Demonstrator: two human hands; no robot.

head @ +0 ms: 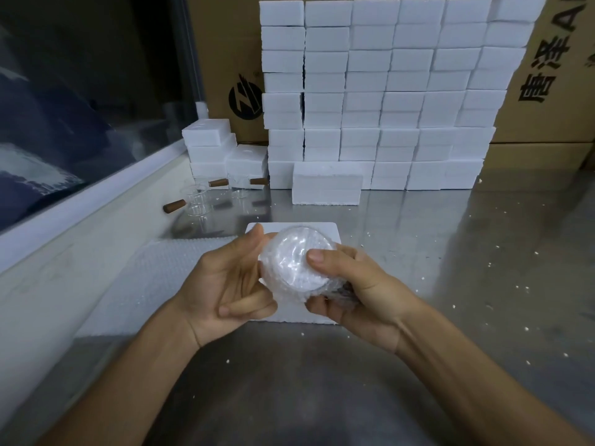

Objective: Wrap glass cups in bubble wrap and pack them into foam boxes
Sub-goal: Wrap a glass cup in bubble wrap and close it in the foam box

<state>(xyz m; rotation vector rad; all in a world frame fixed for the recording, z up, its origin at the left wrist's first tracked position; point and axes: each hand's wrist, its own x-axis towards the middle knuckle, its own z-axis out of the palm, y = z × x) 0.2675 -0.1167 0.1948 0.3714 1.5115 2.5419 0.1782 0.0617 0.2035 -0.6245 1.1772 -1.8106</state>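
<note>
2 hands meet over the steel table (418, 365), and between them we see a glass cup (297, 259) swathed in bubble wrap (273, 284), its round mouth turned up toward us; the left hand (222, 284) cups the bundle's left side with curled fingers and its thumb against the wrap near the bottom; the right hand (351, 291) clamps the right side, thumb pressed on the rim and fingers curled underneath. We see the bundle held above a flat white foam piece (325, 230) lying on the table; a sheet of bubble wrap (154, 284) lies just left of it. Farther back on the left stand 3 bare glass cups with brown handles (206, 197), near a small heap of foam boxes (209, 146); behind them a tall wall of stacked foam boxes (386, 91) stands against cardboard cartons (553, 75), with 1 foam box (326, 188) set in front of it; white crumbs dot the table.
</note>
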